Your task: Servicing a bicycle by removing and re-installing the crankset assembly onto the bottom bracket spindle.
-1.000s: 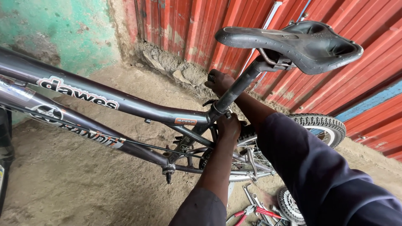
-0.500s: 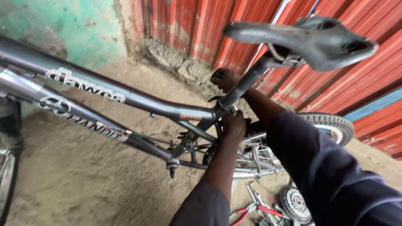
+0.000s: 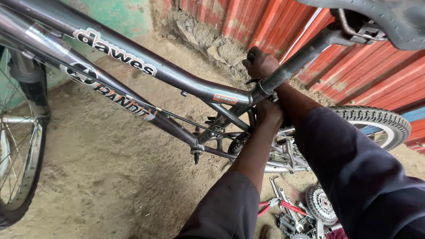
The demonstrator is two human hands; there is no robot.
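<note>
Left hand: my left hand (image 3: 268,113) is under the bike frame (image 3: 146,66), right where the seat post (image 3: 294,64) goes in. It is pressed against the clamp (image 3: 265,90). I cannot tell if my fingers are shut on anything.
Right hand: my right hand (image 3: 261,62) is on the far side of the seat post. It is curled tight, and a small dark bit pokes out of my fist. I cannot tell what it is.
Bike: it stands on the dirt floor (image 3: 110,177). The seat (image 3: 389,22) is at the top right. The back wheel (image 3: 376,124) is behind my right arm. The front wheel (image 3: 22,155) is at the left.
Floor: red pliers (image 3: 279,206), a gear wheel (image 3: 321,206) and a spanner (image 3: 276,188) lie near my arms.
Wall: red metal sheets (image 3: 354,66) stand behind the bike.
</note>
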